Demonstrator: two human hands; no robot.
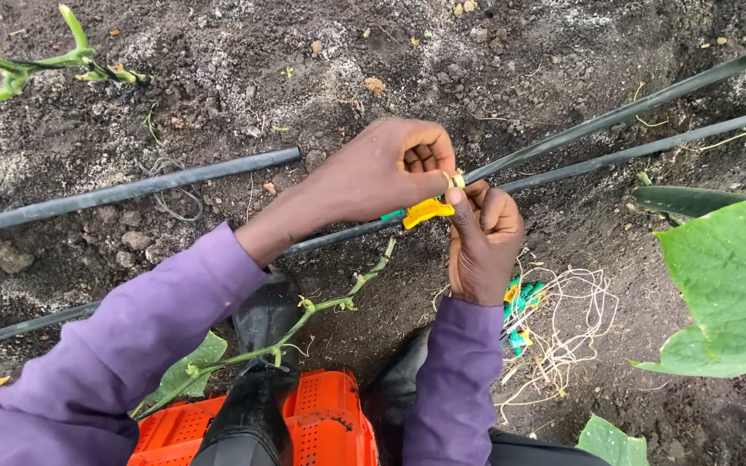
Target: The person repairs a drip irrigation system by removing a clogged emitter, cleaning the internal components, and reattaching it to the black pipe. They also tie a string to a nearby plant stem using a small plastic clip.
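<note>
While both hands meet over the dark soil, I see the small yellow plastic clip [427, 211] sitting between them, just above the lower thin black irrigation hose [563, 177]. Left hand [382, 173] is curled, fingers pressed together on the clip's upper end along with a bit of pale twine. Right hand [483, 242] has its fingers closed on the clip from below. A green bit shows at the clip's left edge; can't tell what it is.

Handling, my read: clip is light, rigid, smooth plastic, springy at the hinge, small enough to slip out. Best held by fingertips on the flat sides, not the jaws. Twine is limp and thin, tangles easily; see the loose pale string pile [563, 319] on the ground right of the wrist.
</note>
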